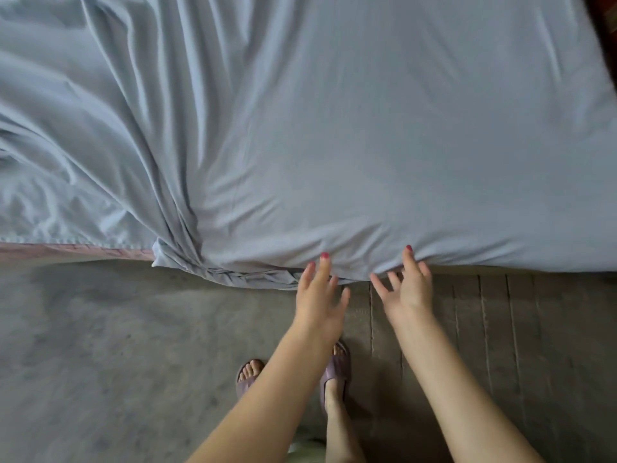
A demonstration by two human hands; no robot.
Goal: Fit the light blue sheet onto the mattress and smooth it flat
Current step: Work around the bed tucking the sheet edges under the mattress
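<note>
From the head camera, the light blue sheet (367,128) covers most of the mattress (76,251), whose pinkish edge shows only at the lower left, below the sheet's hem. The right part of the sheet lies nearly flat; the left part is heaped in long folds that run down into a bunched knot (187,259) at the near edge.

Both hands reach for that near edge, to the right of the knot. The left hand (320,295) has its fingers straight and spread — red-nailed tips at the sheet's edge, gripping nothing. The right hand (409,289) is likewise spread wide, one fingertip up on the fabric, the others splayed just below the hem. Whether any finger presses the cloth cannot be told.

Below, two feet in mauve slippers (335,369) stand on a grey concrete floor (100,345).
</note>
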